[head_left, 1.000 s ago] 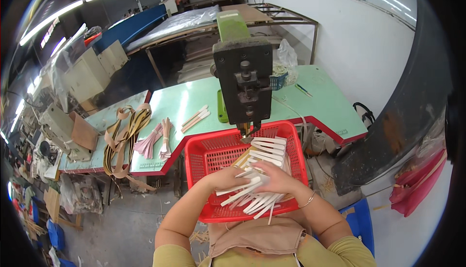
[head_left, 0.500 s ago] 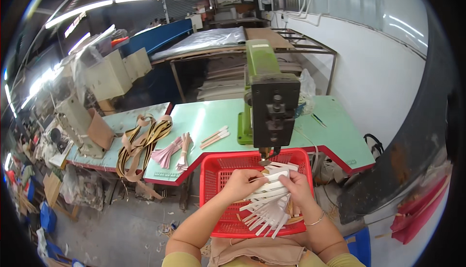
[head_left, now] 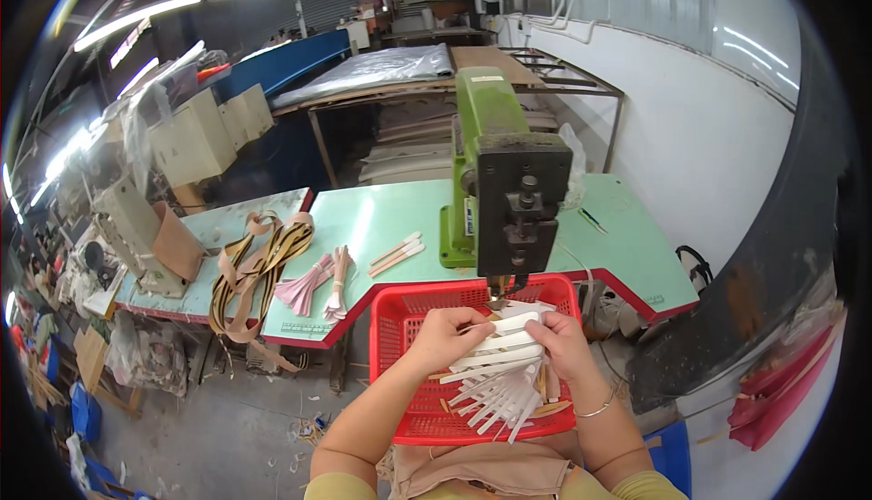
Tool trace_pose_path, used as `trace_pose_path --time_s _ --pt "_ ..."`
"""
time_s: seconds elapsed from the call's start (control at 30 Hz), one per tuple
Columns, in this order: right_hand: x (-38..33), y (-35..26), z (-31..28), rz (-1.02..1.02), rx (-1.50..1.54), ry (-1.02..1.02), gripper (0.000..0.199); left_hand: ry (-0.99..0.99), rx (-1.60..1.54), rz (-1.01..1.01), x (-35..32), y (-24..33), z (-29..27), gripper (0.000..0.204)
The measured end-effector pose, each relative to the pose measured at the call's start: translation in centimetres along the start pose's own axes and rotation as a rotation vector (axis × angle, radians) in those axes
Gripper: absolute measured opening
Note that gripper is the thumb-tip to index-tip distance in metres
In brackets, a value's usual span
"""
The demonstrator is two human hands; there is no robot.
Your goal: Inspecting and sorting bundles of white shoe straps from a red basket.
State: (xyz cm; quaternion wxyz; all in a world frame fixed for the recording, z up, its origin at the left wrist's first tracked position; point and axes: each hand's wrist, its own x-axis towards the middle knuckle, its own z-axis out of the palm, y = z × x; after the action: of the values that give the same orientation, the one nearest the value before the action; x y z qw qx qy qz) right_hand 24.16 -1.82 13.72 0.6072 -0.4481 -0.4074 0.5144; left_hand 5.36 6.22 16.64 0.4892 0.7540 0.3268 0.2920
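My left hand (head_left: 447, 335) and my right hand (head_left: 560, 343) both grip a fanned bundle of pale cream strips (head_left: 495, 377) over a red plastic basket (head_left: 407, 318) on my lap. The strips' upper ends sit right under the dark head of a green machine (head_left: 509, 196) that stands on the green table. Loose strips hang down toward the basket's near rim.
The green table (head_left: 381, 223) with a red edge carries pale strips (head_left: 396, 254), pink strip bundles (head_left: 313, 284) and striped straps (head_left: 257, 268) draped over its left end. Beige machines (head_left: 195, 141) stand at left. A white wall is at right, and red bags (head_left: 781, 391).
The view has tilted up, so the machine and table appear lower and farther. Both hands kept their hold on the strip bundle and shifted it up toward the machine's head.
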Motion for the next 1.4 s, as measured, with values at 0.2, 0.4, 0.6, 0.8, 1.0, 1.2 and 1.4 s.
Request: trace_pose_path --time_s 0.2,0.4,0.6,0.8,1.0,1.2,1.4 --pt "0.2 -0.8 0.7 0.009 0.075 -0.023 0.019 0.035 -0.085 0.022 0.5 -0.3 -0.1 0.018" --pt "0.5 -0.9 0.4 0.034 0.154 -0.042 0.022 0.024 -0.134 0.023 1.3 0.2 -0.4 0.018" --pt "0.7 -1.0 0.2 0.013 0.041 -0.116 0.023 -0.123 -0.278 -0.048 1.2 -0.4 -1.7 0.017" --pt "-2.4 0.0 -3.4 0.323 -0.373 -0.323 0.02 0.517 0.37 0.033 6.8 -11.5 -7.8 0.028" --pt "-4.7 3.6 -1.2 0.162 -0.475 -0.535 0.013 0.571 1.062 -0.042 10.9 -17.8 -9.6 0.044" --pt "-4.9 6.1 6.3 0.076 -0.157 -0.431 0.015 0.452 1.129 -0.145 11.9 -18.0 -9.6 0.044" --pt "-2.9 12.4 6.5 0.385 0.347 -0.141 0.02 0.459 1.058 -0.132 11.2 -17.7 -10.1 0.042"
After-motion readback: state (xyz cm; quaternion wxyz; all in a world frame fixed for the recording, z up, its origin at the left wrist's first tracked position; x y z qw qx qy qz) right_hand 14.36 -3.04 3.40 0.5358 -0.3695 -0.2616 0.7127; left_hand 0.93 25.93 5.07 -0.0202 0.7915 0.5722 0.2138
